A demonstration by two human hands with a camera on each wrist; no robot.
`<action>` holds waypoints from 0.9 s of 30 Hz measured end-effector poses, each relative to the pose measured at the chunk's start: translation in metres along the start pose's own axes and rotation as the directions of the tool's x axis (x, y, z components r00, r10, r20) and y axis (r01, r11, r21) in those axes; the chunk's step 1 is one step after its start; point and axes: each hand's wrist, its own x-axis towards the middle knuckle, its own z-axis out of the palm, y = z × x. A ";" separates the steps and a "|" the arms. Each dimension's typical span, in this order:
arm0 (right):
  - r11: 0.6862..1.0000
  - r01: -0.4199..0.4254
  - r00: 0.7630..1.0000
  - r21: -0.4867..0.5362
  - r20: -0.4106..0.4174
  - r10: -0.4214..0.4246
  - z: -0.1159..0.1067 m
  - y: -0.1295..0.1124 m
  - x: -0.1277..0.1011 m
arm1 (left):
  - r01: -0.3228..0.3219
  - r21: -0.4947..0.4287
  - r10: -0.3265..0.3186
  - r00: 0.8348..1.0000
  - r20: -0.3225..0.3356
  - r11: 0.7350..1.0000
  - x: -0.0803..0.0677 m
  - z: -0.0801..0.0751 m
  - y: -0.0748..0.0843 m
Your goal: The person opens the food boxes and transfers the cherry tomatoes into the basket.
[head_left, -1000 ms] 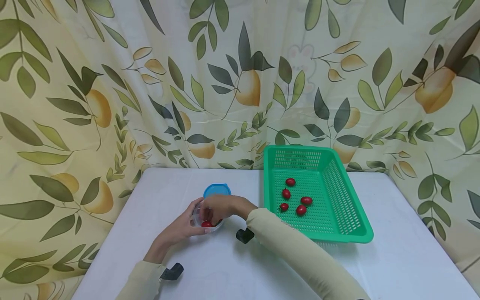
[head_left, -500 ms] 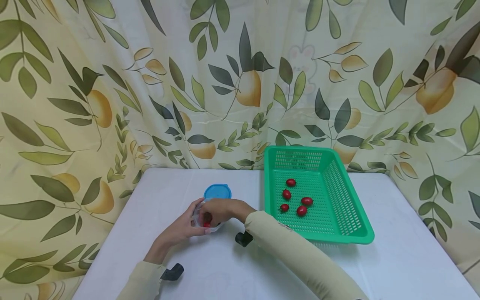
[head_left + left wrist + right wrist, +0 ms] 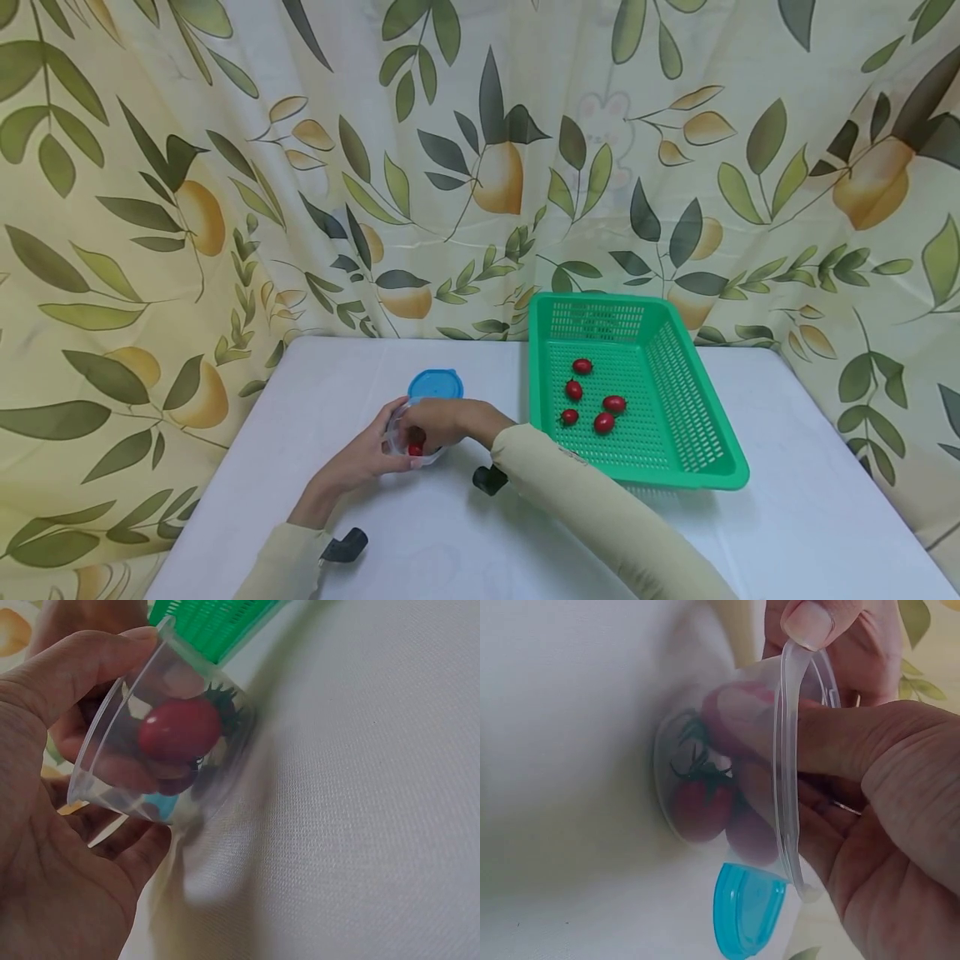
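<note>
A small clear plastic cup [image 3: 424, 455] stands on the white table [image 3: 795, 508], left of middle. My left hand [image 3: 366, 454] grips its near side, with the thumb over the rim, as the left wrist view shows [image 3: 67, 682]. My right hand [image 3: 444, 417] comes over the top; its fingers [image 3: 817, 742] curl down inside the cup [image 3: 727, 772] and close on a cherry tomato [image 3: 739, 697]. Other red cherry tomatoes [image 3: 180, 729] with green stems lie on the cup's bottom [image 3: 701, 810].
A blue lid [image 3: 435, 384] lies flat just behind the cup. A green perforated basket [image 3: 722, 477] stands to the right with several cherry tomatoes [image 3: 603, 422] in it. A leaf-and-fruit patterned curtain [image 3: 300, 167] hangs behind the table.
The right hand's fingers have sunk a little deeper into the cup, hiding more of the tomato seen before. The left hand, cup and basket have stayed put.
</note>
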 end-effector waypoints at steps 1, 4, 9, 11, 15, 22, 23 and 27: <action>1.000 0.003 1.000 0.007 -0.007 -0.003 0.000 -0.001 -0.001 | -0.001 0.000 0.001 1.000 0.000 1.000 0.000 0.000 0.000; 0.999 0.014 0.999 0.045 -0.034 -0.012 -0.002 -0.002 -0.004 | -0.003 -0.002 0.003 1.000 -0.003 1.000 -0.001 0.001 0.001; 0.986 0.006 0.995 0.164 -0.096 0.010 -0.008 -0.006 -0.015 | -0.011 0.009 0.012 1.000 -0.020 1.000 -0.002 0.001 0.002; 0.977 0.004 0.993 0.213 -0.119 0.022 -0.011 -0.006 -0.020 | -0.007 0.017 0.007 1.000 -0.027 1.000 -0.002 0.001 0.002; 0.951 0.010 0.987 0.310 -0.154 0.039 -0.015 -0.005 -0.032 | 0.009 0.020 -0.008 0.999 -0.035 1.000 -0.002 0.002 0.002; 0.946 0.036 0.974 0.321 -0.225 0.039 -0.022 0.002 -0.053 | 0.024 0.028 -0.023 0.999 -0.028 0.999 -0.001 0.002 0.005; 0.950 0.041 0.973 0.310 -0.230 0.033 -0.024 0.003 -0.057 | 0.024 0.031 -0.023 0.999 -0.026 0.999 0.000 0.002 0.005; 0.951 0.060 0.969 0.304 -0.246 0.018 -0.028 0.007 -0.068 | 0.015 0.035 -0.014 1.000 -0.028 0.999 0.001 0.002 0.003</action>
